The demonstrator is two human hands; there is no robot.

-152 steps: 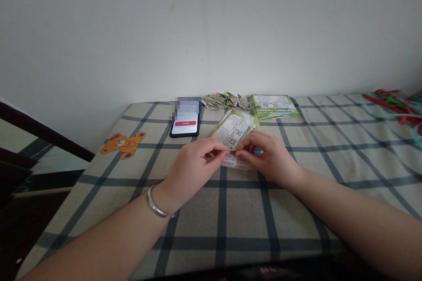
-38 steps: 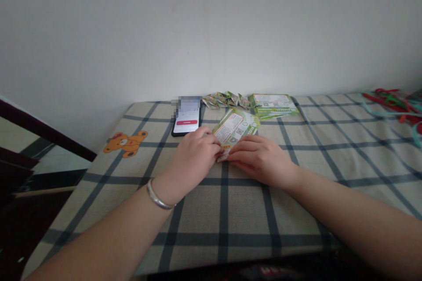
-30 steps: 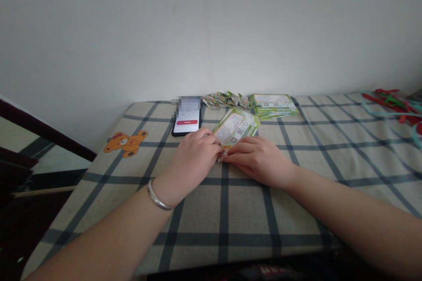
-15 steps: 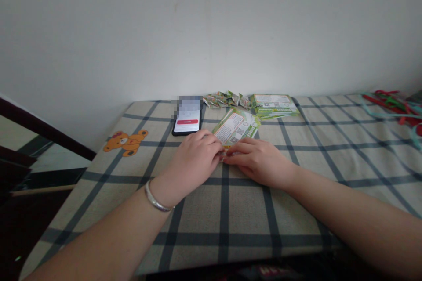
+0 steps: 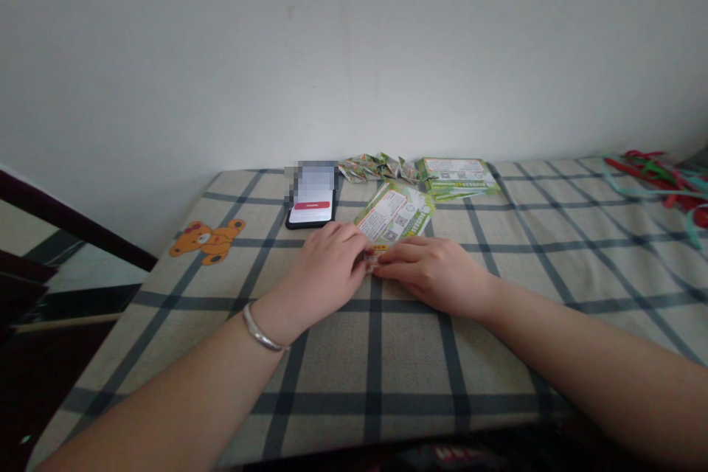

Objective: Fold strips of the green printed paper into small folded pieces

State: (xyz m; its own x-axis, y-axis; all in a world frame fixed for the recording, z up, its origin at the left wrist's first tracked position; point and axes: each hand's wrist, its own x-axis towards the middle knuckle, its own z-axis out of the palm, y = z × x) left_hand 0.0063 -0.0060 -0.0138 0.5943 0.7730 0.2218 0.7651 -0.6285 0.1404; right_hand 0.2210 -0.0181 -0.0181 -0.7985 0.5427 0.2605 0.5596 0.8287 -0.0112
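Note:
My left hand [image 5: 335, 262] and my right hand [image 5: 428, 271] meet over the tablecloth, their fingers closed on a small piece of printed paper [image 5: 372, 259] with orange and white print. Most of that piece is hidden under the fingertips, so its full shape does not show. Just beyond it lies a slanted green-and-white printed card [image 5: 394, 214] with text and square codes. Whether the small piece is apart from this card, I cannot tell. A silver bangle [image 5: 261, 330] circles my left wrist.
A phone [image 5: 313, 195] with a lit screen lies behind my left hand. Small folded paper pieces [image 5: 381, 167] line the wall beside a stack of printed cards [image 5: 459, 175]. Red, green and pale blue strips [image 5: 664, 177] lie far right. A bear picture [image 5: 209, 242] marks the checked cloth.
The view has shifted very slightly. Both hands stay in nearly the same place, and a little more of the orange-printed paper shows between the fingers.

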